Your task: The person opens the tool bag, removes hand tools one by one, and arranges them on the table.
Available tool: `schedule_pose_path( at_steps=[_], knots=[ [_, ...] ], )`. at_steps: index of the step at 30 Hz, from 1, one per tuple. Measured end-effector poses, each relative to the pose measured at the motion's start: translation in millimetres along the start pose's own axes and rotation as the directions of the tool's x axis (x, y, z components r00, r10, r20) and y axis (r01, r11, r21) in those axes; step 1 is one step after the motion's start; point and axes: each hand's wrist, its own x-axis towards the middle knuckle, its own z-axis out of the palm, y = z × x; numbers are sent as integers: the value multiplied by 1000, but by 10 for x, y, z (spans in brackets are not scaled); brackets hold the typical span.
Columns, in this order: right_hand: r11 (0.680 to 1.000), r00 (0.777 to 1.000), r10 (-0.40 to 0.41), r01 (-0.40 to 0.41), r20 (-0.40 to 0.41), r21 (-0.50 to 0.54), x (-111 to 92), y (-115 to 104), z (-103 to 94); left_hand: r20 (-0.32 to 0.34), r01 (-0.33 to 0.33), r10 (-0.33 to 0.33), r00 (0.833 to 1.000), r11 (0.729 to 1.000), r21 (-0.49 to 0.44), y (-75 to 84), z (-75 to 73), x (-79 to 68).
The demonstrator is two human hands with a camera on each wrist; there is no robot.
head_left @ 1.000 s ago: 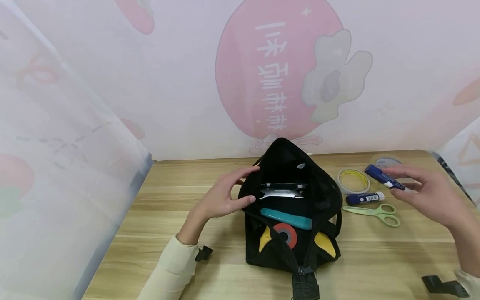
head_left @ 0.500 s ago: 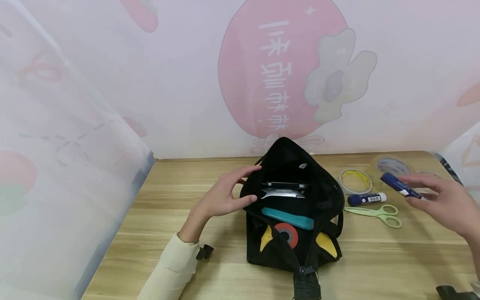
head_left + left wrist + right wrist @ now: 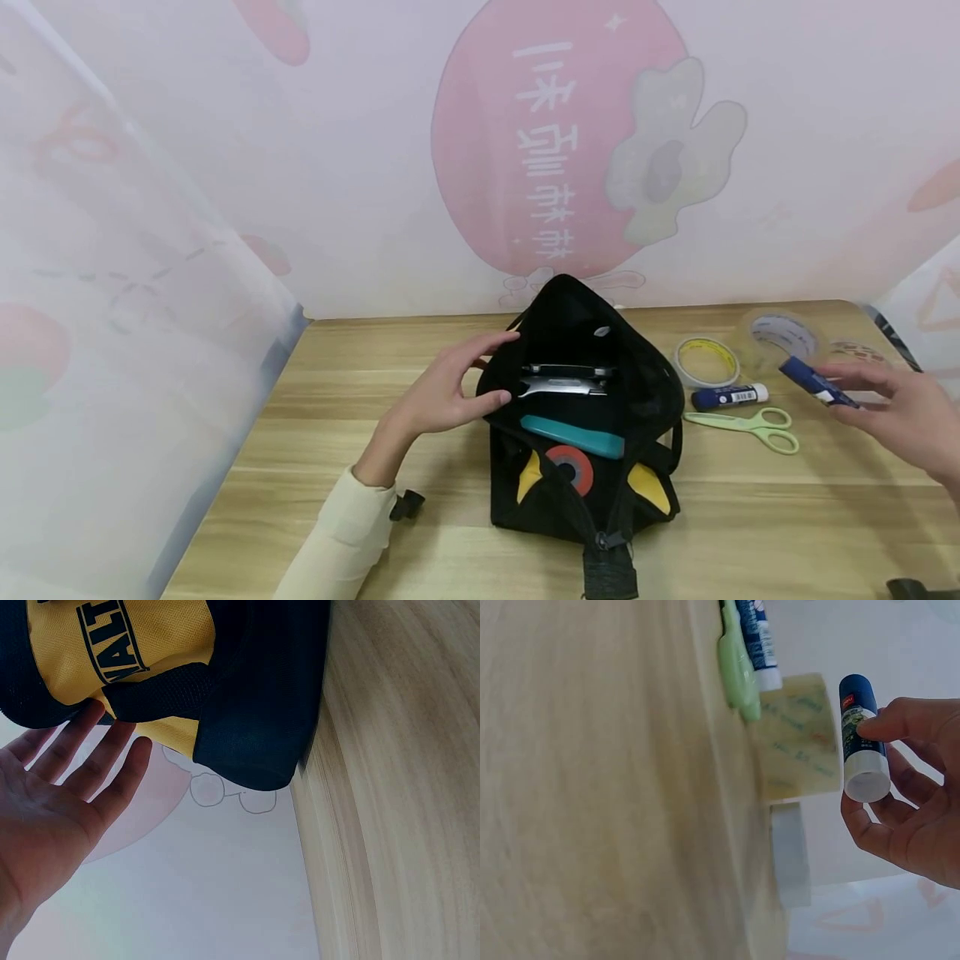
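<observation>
A black and yellow tool bag (image 3: 517, 512) stands with its mouth spread wide on the table. My left hand (image 3: 442, 390) touches the bag's left rim, thumb in front; the left wrist view shows its fingers nearly straight against the yellow side (image 3: 161, 637). Inside lie a teal long object (image 3: 573, 437), a silver metal tool (image 3: 566, 387) and a red ring-shaped item (image 3: 573, 469). At the right, my right hand (image 3: 903, 412) pinches a blue glue stick (image 3: 810, 379) between thumb and fingers, raised above the table, its white end showing in the right wrist view.
Right of the bag lie a second glue stick (image 3: 727, 397), green scissors (image 3: 776, 432) and a tape roll with a yellow core (image 3: 684, 362). A wide clear tape roll (image 3: 799, 742) and another roll (image 3: 858, 352) are close to the right hand. A printed curtain (image 3: 360, 167) hangs behind the table.
My right hand has moved right and slightly nearer with the glue stick, uncovering the clear tape rolls behind it. The left hand keeps its place at the bag's rim.
</observation>
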Motion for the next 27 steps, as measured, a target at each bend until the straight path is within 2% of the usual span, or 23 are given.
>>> schedule_pose_path(
  at_steps=[10, 20, 24, 27],
  knots=[
    [999, 999, -37, 37, 15, -29, 13, 175, 49, 7, -2, 2, 1000, 1000, 3, -1, -5, 2],
    [995, 996, 7, 3, 92, -101, 39, 203, 42, 9, 2, -2, 1000, 1000, 5, 9, -6, -2],
    [996, 983, 19, -2, 182, -94, 42, 227, 39, 7, 0, 0, 1000, 1000, 2, 8, -3, -4],
    [997, 966, 28, -10, 259, -73, 55, 227, 35, 4, -5, 5, 1000, 1000, 3, -3, 2, -4]
  ],
)
